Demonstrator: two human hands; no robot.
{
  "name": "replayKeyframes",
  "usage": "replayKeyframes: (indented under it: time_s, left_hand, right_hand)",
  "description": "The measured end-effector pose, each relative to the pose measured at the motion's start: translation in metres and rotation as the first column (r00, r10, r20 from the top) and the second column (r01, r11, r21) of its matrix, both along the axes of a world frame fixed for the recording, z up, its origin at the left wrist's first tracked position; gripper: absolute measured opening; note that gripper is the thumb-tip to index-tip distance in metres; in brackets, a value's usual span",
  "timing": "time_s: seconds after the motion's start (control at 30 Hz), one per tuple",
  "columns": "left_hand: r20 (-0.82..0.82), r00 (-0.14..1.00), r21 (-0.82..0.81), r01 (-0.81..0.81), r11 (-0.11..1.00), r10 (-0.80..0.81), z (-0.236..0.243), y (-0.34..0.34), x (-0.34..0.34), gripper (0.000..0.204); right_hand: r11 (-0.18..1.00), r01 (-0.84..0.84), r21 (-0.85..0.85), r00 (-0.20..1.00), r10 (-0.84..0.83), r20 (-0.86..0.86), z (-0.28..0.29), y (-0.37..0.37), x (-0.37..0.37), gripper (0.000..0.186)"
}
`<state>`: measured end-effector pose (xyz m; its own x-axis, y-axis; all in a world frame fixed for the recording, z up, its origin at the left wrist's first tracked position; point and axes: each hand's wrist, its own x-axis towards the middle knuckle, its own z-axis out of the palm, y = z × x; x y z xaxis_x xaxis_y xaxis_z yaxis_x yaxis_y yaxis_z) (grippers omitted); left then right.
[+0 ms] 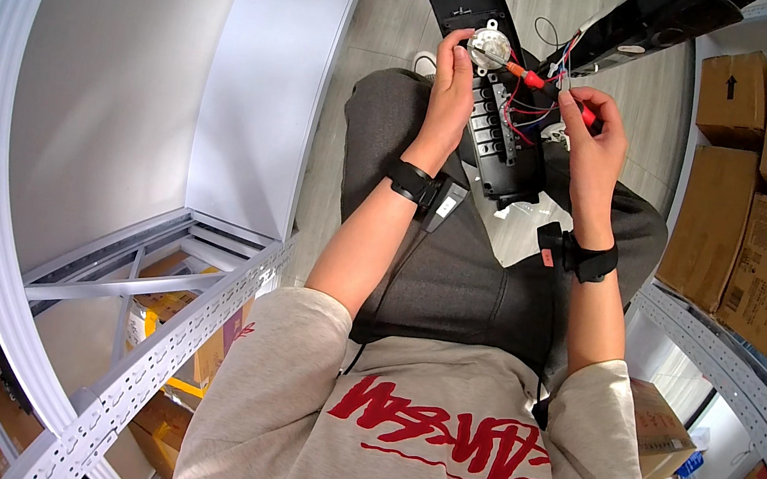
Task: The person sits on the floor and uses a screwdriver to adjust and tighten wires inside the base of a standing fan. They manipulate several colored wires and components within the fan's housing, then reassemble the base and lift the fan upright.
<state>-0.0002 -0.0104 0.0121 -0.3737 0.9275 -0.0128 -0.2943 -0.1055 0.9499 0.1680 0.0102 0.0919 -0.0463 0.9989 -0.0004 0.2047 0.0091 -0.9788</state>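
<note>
Black plastic housing (512,165) lies uncovered between our knees, so we judge the work partway: its insides are exposed, and wires (523,111) run loose over it, not yet tucked away. At its upper part, our left hand (448,98), half curled, holds the white round part (490,47) by the edge. Right of the housing, our right hand (595,138) pinches nearly closed; whether on a wire, we cannot tell.

A storeroom, by the look of its perforated metal racks (166,355) and brown cardboard boxes (711,208) on shelves (727,370).
</note>
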Motion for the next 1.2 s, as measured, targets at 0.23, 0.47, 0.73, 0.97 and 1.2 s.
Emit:
replayKeyframes:
  time_s: [0.23,0.47,0.73,0.97,1.2]
  left_hand:
    - [-0.042,0.998,0.039,-0.048,0.998,0.05,-0.004,0.001,0.001,0.034]
    - [-0.119,0.989,0.036,-0.082,0.996,0.085,-0.001,0.001,0.0,0.036]
    - [-0.149,0.986,0.049,-0.071,0.996,0.077,0.003,0.001,-0.001,0.036]
    - [-0.163,0.981,0.037,-0.1,0.994,0.104,0.003,0.0,-0.003,0.035]
    - [-0.048,0.986,0.002,-0.162,0.987,0.162,0.001,0.002,-0.004,0.033]
  right_hand:
    - [1.0,-0.018,-0.009,1.0,0.018,-0.018,0.001,-0.001,0.0,0.015]
    - [0.998,-0.031,-0.048,0.995,0.026,-0.096,-0.003,0.003,0.001,0.015]
    - [0.997,-0.048,-0.053,0.994,0.043,-0.101,-0.006,0.008,0.001,0.018]
    - [0.995,-0.05,-0.082,0.993,0.041,-0.111,-0.005,0.011,0.0,0.019]
    - [0.994,-0.055,-0.094,0.991,0.043,-0.128,-0.008,0.013,0.0,0.02]
